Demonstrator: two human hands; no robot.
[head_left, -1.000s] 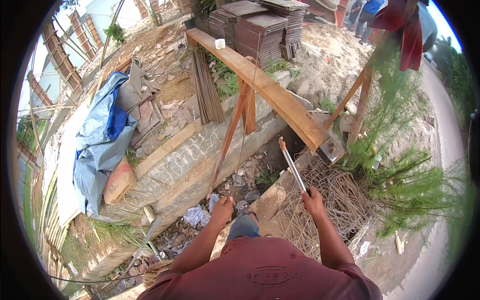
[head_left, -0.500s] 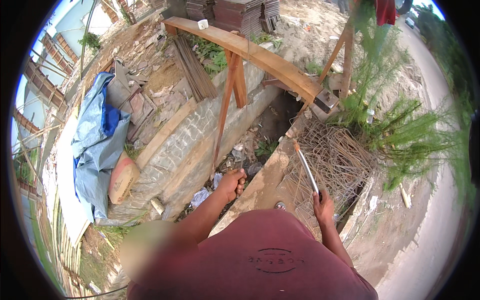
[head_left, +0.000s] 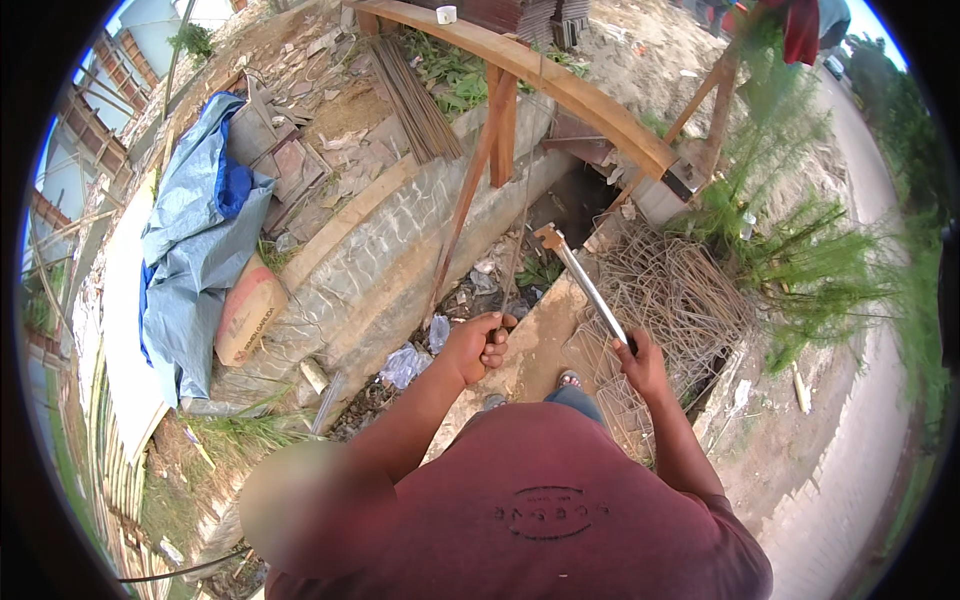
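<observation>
My left hand (head_left: 484,346) is closed in a fist round a thin metal rod (head_left: 520,240), which runs up and away toward the wooden beam (head_left: 540,72). My right hand (head_left: 643,366) grips the dark end of a long tool with a silver tube handle (head_left: 592,288) and a rust-brown, notched head (head_left: 548,236). The head points forward and left, near the rod but seemingly apart from it. Beneath the tool and to its right lies a heap of bent steel rebar pieces (head_left: 680,290) on the concrete edge.
A trench with litter and plastic bags (head_left: 404,366) runs left of my feet, beside a stone wall (head_left: 350,270). Wooden legs (head_left: 503,130) hold the beam. Farther left lie a blue tarp (head_left: 205,260) and a cement sack (head_left: 250,312). Feathery green branches (head_left: 790,250) stand right, before the road.
The tool has swung left and forward, its head now closer to the rod. My left hand has shifted slightly right and up. The whole view has tilted, showing my feet more.
</observation>
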